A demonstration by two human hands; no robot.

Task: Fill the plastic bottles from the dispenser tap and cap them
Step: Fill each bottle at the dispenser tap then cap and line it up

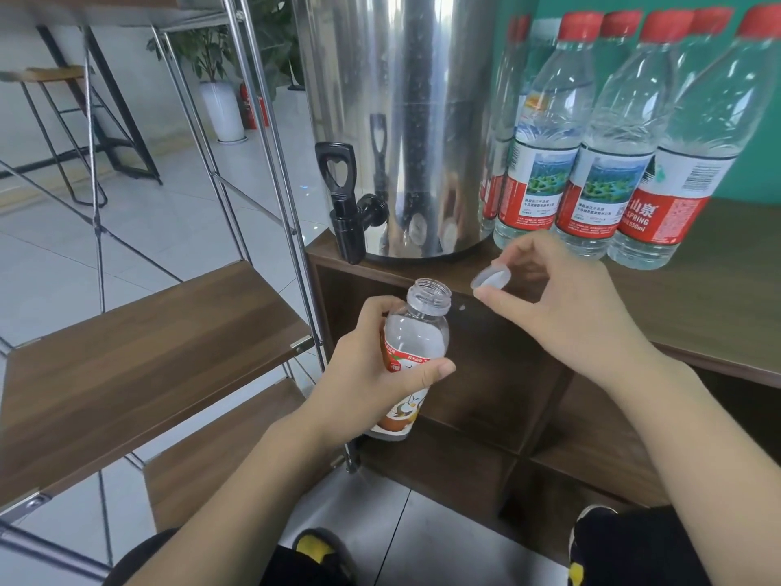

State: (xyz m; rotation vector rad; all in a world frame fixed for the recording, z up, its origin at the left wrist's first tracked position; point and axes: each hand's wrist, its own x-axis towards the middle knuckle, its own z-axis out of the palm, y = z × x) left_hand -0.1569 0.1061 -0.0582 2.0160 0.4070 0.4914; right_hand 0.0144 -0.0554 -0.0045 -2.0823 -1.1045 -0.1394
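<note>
My left hand (372, 370) grips a small clear plastic bottle (416, 332) with an orange and white label, upright and slightly tilted, its threaded mouth uncovered. My right hand (562, 298) pinches a translucent white cap (492, 279) between thumb and fingers, just right of the bottle's mouth and a little above it. The steel dispenser (422, 120) stands on the wooden cabinet top, its black tap (346, 205) hanging over the cabinet's left edge, above and left of the bottle.
Several red-capped water bottles (591, 141) stand right of the dispenser on the cabinet top (697, 310). A metal-framed rack with wooden shelves (148, 344) stands at left. Open cabinet compartments (486, 395) lie behind the hands. Tiled floor and my shoes are below.
</note>
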